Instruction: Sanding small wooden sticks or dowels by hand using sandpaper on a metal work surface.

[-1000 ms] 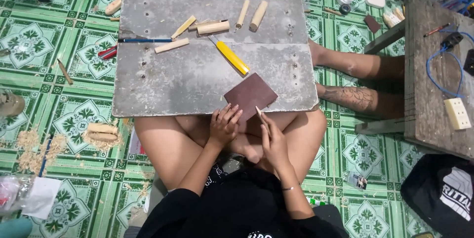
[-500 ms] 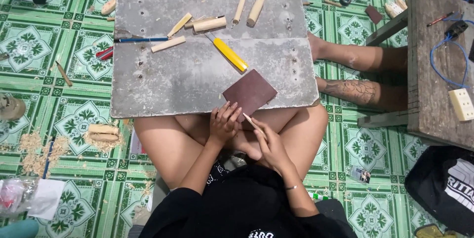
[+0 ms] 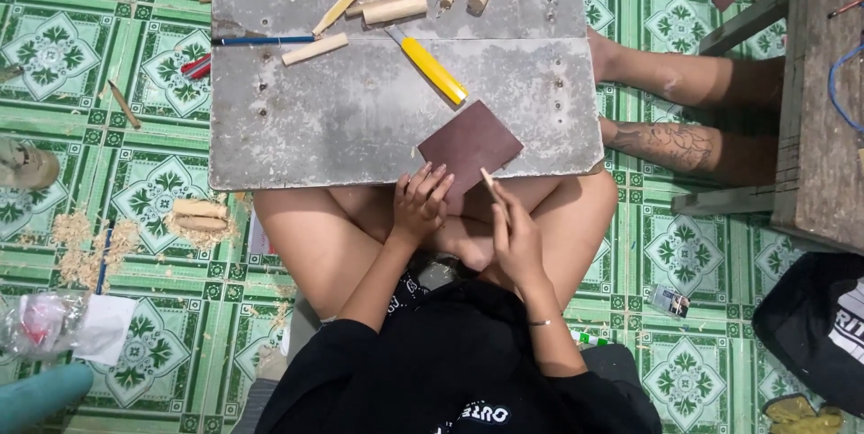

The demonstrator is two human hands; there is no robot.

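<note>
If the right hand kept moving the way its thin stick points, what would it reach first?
Most likely the dark red-brown sandpaper sheet: the right hand aims the thin wooden stick up at its near edge, almost touching. Contact is unclear.

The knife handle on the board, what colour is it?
Yellow. The knife handle lies on the grey board, plain in the head view.

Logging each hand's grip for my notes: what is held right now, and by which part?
The right hand pinches a thin pale wooden stick at its lower end. The left hand presses the near edge of the dark brown sandpaper sheet.
</note>
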